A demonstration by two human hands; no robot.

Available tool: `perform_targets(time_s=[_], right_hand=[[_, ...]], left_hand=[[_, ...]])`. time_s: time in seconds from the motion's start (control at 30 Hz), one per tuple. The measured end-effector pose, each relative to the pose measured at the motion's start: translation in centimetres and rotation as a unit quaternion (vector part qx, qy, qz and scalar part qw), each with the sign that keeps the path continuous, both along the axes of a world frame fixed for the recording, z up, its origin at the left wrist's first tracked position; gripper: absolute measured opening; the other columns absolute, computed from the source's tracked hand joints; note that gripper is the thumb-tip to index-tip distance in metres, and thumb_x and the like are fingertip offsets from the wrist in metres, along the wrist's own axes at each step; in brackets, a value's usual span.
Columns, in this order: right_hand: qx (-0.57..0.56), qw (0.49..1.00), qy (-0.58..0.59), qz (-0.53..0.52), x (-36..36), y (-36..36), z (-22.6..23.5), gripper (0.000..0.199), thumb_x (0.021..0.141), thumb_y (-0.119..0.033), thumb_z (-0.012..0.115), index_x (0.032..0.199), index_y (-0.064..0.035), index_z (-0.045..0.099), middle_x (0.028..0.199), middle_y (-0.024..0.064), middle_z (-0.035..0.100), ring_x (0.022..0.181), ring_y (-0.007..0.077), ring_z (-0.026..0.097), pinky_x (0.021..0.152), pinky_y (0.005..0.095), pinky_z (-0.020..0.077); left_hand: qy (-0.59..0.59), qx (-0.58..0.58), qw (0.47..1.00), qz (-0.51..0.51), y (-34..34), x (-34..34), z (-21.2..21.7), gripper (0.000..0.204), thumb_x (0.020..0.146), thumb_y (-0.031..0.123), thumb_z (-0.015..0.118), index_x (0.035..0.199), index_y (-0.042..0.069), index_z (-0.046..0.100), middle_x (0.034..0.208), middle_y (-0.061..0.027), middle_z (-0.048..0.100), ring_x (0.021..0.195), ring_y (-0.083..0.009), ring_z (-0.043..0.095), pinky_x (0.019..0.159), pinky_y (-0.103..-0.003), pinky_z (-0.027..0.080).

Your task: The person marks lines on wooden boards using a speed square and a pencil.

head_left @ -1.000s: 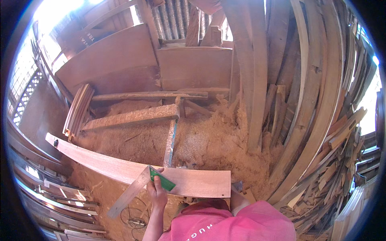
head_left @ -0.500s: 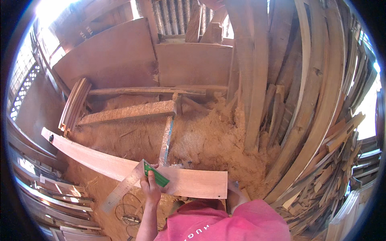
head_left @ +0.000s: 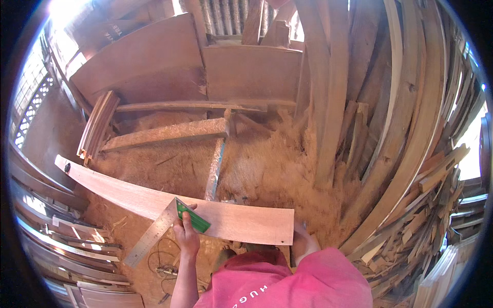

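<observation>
A long, pale wooden board (head_left: 251, 223) lies across in front of me, narrowing to a dark-spotted tip at the far left. My left hand (head_left: 187, 232) grips the green stock of a try square (head_left: 194, 218) over the board's middle. The metal blade points down and left, past the board's near edge. At the board's right end, my right hand (head_left: 299, 232) is mostly hidden; its forearm passes beside the end, and the fingers do not show.
A sawdust-covered beam (head_left: 169, 135) and an upright bar (head_left: 214, 169) stand behind the board. Tall planks (head_left: 400, 113) lean at right, above heaped offcuts (head_left: 405, 236). Stacked timber (head_left: 77, 256) lines the left. A cable (head_left: 163, 267) lies on the floor near my left forearm.
My left hand and the try square have shifted a little left along the board. The whole view has tilted slightly, so the scene sits higher.
</observation>
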State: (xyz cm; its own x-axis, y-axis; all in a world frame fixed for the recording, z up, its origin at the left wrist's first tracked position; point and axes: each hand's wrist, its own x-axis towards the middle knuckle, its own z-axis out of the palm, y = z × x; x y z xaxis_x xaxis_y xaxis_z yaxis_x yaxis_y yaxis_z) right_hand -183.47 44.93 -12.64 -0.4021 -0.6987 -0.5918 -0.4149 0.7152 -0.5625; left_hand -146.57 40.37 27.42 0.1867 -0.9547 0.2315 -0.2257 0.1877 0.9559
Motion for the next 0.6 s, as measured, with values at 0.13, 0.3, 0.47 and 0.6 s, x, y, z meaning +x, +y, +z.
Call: perform_targets(time_s=[0.13,0.3,0.47,0.6], right_hand=[[0.001,1.0,0.01,-0.002,-0.9,0.5,0.1,0.039,0.101,-0.033,0.053,0.126,-0.0049,0.063,0.122,0.0094,0.066,0.107,0.0253,0.061,0.094,0.0413,0.0478],[0.003,1.0,0.015,0.019,0.7,0.4,-0.2,0.039,0.101,-0.033,0.052,0.127,-0.005,0.063,0.123,0.0095,0.066,0.109,0.0258,0.061,0.095,0.0419,0.0474],[-0.027,0.999,0.03,0.032,1.0,0.6,-0.9,0.04,0.102,-0.032,0.051,0.128,-0.0051,0.062,0.125,0.0096,0.065,0.111,0.0263,0.061,0.096,0.0424,0.047],[-0.056,0.998,0.024,0.009,1.7,2.3,-1.6,0.04,0.102,-0.032,0.05,0.128,-0.0051,0.062,0.127,0.0097,0.065,0.112,0.0267,0.061,0.097,0.0429,0.0467]], left_hand=[[0.024,0.01,1.0,-0.015,-0.4,0.0,-0.2,0.045,0.108,0.035,0.043,0.116,-0.002,0.066,0.096,-0.0042,0.065,0.083,-0.0099,0.055,0.075,-0.027,0.046],[0.023,0.025,0.999,-0.005,-0.1,1.3,-0.5,0.046,0.108,0.037,0.043,0.116,-0.002,0.067,0.096,-0.0041,0.065,0.084,-0.0094,0.054,0.075,-0.027,0.046],[0.074,0.036,0.996,-0.032,-0.5,1.9,-2.2,0.046,0.108,0.036,0.044,0.116,-0.003,0.066,0.103,-0.006,0.066,0.09,-0.0106,0.056,0.08,-0.028,0.047],[0.141,0.038,0.988,-0.053,-1.9,0.9,-1.4,0.042,0.107,0.035,0.046,0.123,-0.001,0.062,0.108,-0.0054,0.065,0.088,-0.0093,0.057,0.07,-0.026,0.051]])
